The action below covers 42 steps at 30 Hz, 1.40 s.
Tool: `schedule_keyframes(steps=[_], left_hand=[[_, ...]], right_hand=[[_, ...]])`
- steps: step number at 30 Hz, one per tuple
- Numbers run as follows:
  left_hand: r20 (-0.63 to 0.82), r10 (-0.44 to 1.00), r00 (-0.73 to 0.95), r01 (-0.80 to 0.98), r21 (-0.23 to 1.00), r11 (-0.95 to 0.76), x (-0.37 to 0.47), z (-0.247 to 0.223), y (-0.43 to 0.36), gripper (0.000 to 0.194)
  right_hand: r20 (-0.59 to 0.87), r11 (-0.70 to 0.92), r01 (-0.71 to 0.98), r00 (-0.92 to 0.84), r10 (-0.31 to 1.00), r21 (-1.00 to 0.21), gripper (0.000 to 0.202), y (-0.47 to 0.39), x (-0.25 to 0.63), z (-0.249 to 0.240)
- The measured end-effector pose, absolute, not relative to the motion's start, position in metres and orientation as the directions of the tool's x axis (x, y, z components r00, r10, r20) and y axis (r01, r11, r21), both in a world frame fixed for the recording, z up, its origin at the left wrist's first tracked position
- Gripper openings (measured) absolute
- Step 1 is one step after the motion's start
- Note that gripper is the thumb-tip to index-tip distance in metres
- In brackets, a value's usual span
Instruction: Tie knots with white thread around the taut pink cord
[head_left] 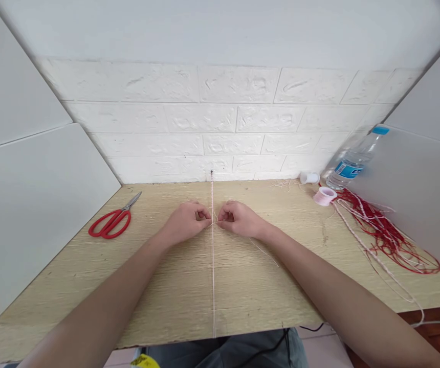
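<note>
A pale pink and white cord [213, 266] runs straight from a small dark peg [211, 172] low on the wall to the table's front edge. Its upper stretch near the peg looks thicker and braided. On the left of it, my left hand [189, 221] pinches a thin thread close to the cord. My right hand [239, 219] is closed at the other side, thumb and forefinger together on the thin thread. A loose thread end [265, 252] trails from beneath my right hand across the table. The exact crossing of the threads between my fingertips is too fine to make out.
Red-handled scissors [110, 223] lie on the left. At the right are a white spool [309, 178], a pink thread spool [324, 196], a water bottle [352, 161] and a tangle of red cords [392, 237]. White panels [39, 214] flank the wooden table [166, 301]; a brick-patterned wall [220, 117] closes the back.
</note>
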<state>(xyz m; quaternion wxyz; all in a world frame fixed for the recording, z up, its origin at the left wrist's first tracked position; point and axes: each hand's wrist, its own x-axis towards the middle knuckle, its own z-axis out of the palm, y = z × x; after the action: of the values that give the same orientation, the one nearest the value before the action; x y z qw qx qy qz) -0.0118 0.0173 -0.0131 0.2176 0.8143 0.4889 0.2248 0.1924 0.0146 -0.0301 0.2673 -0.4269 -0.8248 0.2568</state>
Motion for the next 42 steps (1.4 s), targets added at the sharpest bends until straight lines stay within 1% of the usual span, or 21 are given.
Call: schedule_keyframes(steps=[4, 11, 15, 17, 20, 23, 27, 30, 33, 37, 42], left_hand=[[0.152, 0.89, 0.429, 0.681, 0.593, -0.429, -0.012, -0.013, 0.018, 0.015], [0.13, 0.893, 0.431, 0.667, 0.62, -0.412, -0.012, -0.013, 0.017, 0.015], [0.118, 0.894, 0.433, 0.662, 0.631, -0.404, -0.013, -0.014, 0.019, 0.015], [0.115, 0.893, 0.435, 0.659, 0.635, -0.403, -0.013, -0.015, 0.019, 0.015], [0.112, 0.893, 0.436, 0.656, 0.64, -0.401, -0.013, -0.015, 0.02, 0.016], [0.111, 0.89, 0.442, 0.652, 0.642, -0.403, -0.013, -0.016, 0.02, 0.016], [0.108, 0.887, 0.449, 0.644, 0.649, -0.405, -0.013, -0.016, 0.019, 0.017], [0.104, 0.886, 0.452, 0.644, 0.649, -0.406, -0.013, -0.016, 0.019, 0.017], [0.099, 0.881, 0.462, 0.643, 0.648, -0.409, -0.012, -0.016, 0.019, 0.016], [0.102, 0.874, 0.475, 0.629, 0.655, -0.418, -0.012, -0.016, 0.018, 0.015], [0.091, 0.867, 0.489, 0.613, 0.671, -0.417, -0.012, -0.015, 0.018, 0.016]], right_hand=[[0.223, 0.499, 0.565, -0.487, 0.845, -0.657, 0.005, 0.015, 0.192, -0.03], [0.217, 0.505, 0.553, -0.503, 0.836, -0.663, 0.011, 0.016, 0.194, -0.031], [0.215, 0.495, 0.566, -0.489, 0.845, -0.659, 0.007, 0.018, 0.193, -0.035], [0.201, 0.476, 0.543, -0.489, 0.849, -0.691, 0.005, 0.018, 0.193, -0.036], [0.175, 0.399, 0.471, -0.449, 0.876, -0.787, 0.007, 0.018, 0.193, -0.038], [0.151, 0.312, 0.351, -0.417, 0.896, -0.883, 0.018, 0.019, 0.194, -0.039], [0.095, 0.231, 0.228, -0.488, 0.867, -0.946, 0.028, 0.022, 0.195, -0.042], [0.091, 0.231, 0.203, -0.533, 0.842, -0.952, 0.034, 0.022, 0.195, -0.042], [0.097, 0.257, 0.222, -0.549, 0.83, -0.941, 0.038, 0.02, 0.195, -0.042], [0.11, 0.287, 0.243, -0.554, 0.825, -0.927, 0.03, 0.02, 0.196, -0.041], [0.089, 0.256, 0.219, -0.571, 0.816, -0.941, 0.026, 0.023, 0.197, -0.04]])
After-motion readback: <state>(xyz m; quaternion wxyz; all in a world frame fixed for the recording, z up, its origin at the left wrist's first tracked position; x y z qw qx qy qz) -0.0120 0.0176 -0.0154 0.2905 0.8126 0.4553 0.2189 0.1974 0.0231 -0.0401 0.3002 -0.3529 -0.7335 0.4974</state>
